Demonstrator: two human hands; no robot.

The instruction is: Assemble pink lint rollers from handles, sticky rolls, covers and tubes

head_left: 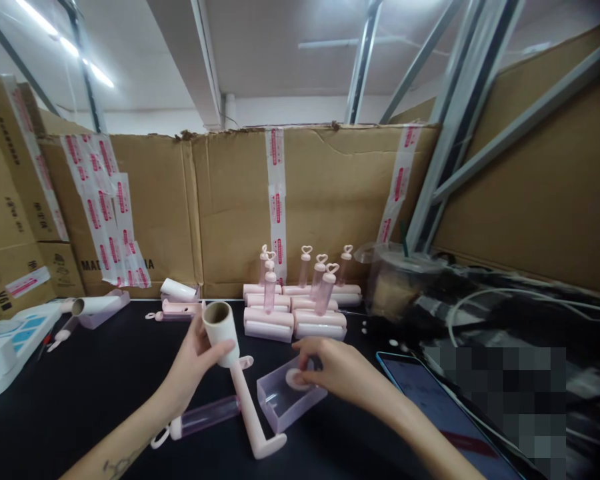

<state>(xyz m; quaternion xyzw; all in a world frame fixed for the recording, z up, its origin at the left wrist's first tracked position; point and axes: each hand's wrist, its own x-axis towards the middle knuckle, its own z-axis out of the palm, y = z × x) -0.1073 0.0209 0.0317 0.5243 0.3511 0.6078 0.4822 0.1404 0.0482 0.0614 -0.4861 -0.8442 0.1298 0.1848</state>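
Note:
My left hand (196,352) is closed around a white lint roller roll (221,339), its cardboard core facing up toward me. Just under the roll lies a pink plastic roller arm (247,407) with a bent end. My right hand (333,368) pinches a small round whitish disc (295,379) over a clear, purplish plastic box (283,403). Part of the disc is hidden behind the fingers. Near my left wrist, a clear pink tube handle (209,417) with a loop end rests on the black table.
Several assembled pink lint rollers (295,313) stand against the cardboard wall. A phone (440,413) lies at the right, near cables and a plastic drink cup (393,283). More roller parts (103,309) and a white power strip (17,340) are at the left.

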